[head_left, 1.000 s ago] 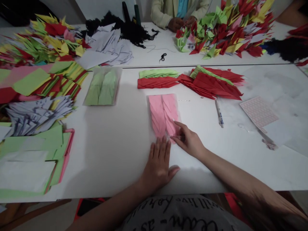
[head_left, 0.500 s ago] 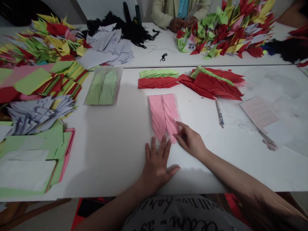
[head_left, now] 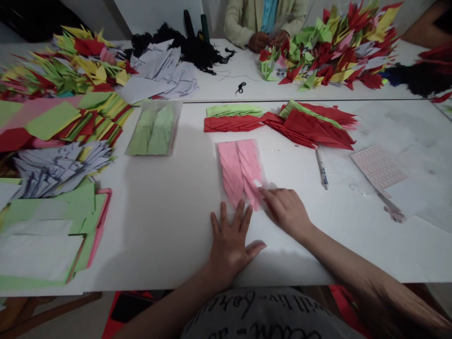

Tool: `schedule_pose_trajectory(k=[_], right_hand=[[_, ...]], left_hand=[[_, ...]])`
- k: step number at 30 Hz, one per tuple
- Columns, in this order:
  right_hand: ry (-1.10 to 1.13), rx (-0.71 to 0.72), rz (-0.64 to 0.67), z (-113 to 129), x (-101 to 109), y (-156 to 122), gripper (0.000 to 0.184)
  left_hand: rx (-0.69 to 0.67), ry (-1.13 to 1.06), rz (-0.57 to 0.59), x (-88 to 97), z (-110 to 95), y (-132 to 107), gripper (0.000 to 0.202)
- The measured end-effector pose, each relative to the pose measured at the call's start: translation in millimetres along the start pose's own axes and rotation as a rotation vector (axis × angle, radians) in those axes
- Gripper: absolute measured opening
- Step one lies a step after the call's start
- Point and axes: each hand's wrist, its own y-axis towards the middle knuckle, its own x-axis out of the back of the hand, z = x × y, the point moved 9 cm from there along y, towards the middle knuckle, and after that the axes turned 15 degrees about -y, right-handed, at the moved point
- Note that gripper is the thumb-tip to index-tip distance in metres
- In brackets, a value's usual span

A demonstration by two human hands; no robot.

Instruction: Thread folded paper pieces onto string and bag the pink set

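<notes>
A clear plastic packet of folded pink paper pieces (head_left: 231, 165) lies flat on the white table in front of me. My left hand (head_left: 229, 240) rests palm down with fingers spread, its fingertips on the packet's lower edge. At the packet's right side, my right hand (head_left: 284, 209) has its fingers curled together, the fingertips at a small white sticker (head_left: 257, 183) on the pink paper. Its thumb is mostly hidden. Left of these stands apart a similar packet with green folded paper (head_left: 155, 129), lying flat.
Red folded strips (head_left: 233, 124) and more red pieces (head_left: 314, 125) lie beyond the packet. To the right are a pen (head_left: 322, 169) and a sticker sheet (head_left: 379, 167). Paper stacks (head_left: 52, 207) fill the left side. Across the table, a person's hands (head_left: 259, 41) work beside colourful folded paper (head_left: 339, 47).
My right hand has turned and shifted slightly right and down, its fingers now closer together. The white sticker shows more plainly on the packet. My left hand has hardly moved.
</notes>
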Motion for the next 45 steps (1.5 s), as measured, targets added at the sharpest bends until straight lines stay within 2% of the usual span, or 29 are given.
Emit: schedule_pose_trajectory(k=[3,6,9,11,13,14,16,17,18,21,24,26,29,32,36,38,41,45], right_hand=[[0.115,0.172,0.017,32,5,-8,0.058],[0.169,0.146,0.044,45,0,-11,0.063],[0.175,0.075,0.079,44,-8,-9,0.062],[0.172,0.047,0.091,41,-9,-6,0.06],[0.166,0.039,0.097,39,-8,-4,0.059],[0.162,0.042,0.102,39,-8,-3,0.059],[0.152,0.045,0.114,40,-8,-3,0.06],[0.148,0.046,0.118,41,-8,-3,0.061],[0.144,0.047,0.12,41,-8,-3,0.062],[0.132,0.048,0.123,42,-8,-2,0.064],[0.124,0.043,0.127,35,-7,-1,0.064],[0.117,0.033,0.123,25,-5,1,0.064],[0.117,-0.029,0.114,1,-4,4,0.063],[0.156,-0.12,0.104,-27,-8,5,0.064],[0.325,-0.174,0.118,-51,-20,7,0.076],[0.403,-0.167,0.144,-57,-26,8,0.086],[0.5,-0.11,0.2,-58,-32,11,0.099],[0.547,-0.013,0.245,-54,-35,17,0.11]], left_hand=[[-0.017,-0.011,-0.021,-1.2,-1,0,0.088],[-0.042,-0.002,-0.034,1.9,-5,0,0.088],[-0.062,0.004,-0.011,19.8,-3,10,0.072],[-0.082,-0.012,0.054,37.8,6,29,0.051],[-0.098,-0.058,0.089,59.9,24,57,0.035],[-0.088,-0.074,0.05,73.7,36,75,0.034],[-0.085,-0.103,-0.103,99.9,62,114,0.034],[-0.114,-0.118,-0.136,104.9,71,132,0.036],[-0.147,-0.124,-0.142,104.9,77,150,0.039],[-0.236,-0.113,-0.003,82.1,86,191,0.052],[-0.213,-0.113,0.078,66.2,91,209,0.059],[-0.193,-0.095,0.084,65.4,90,207,0.062],[-0.121,0.014,0.045,73.8,88,188,0.07],[0.015,0.141,0.037,80.8,88,155,0.083],[0.152,0.259,0.071,81.9,84,105,0.084],[0.175,0.289,0.051,83.0,80,88,0.081],[0.027,0.236,0.047,75.5,64,84,0.07],[-0.27,0.076,0.184,48.3,41,108,0.061]])
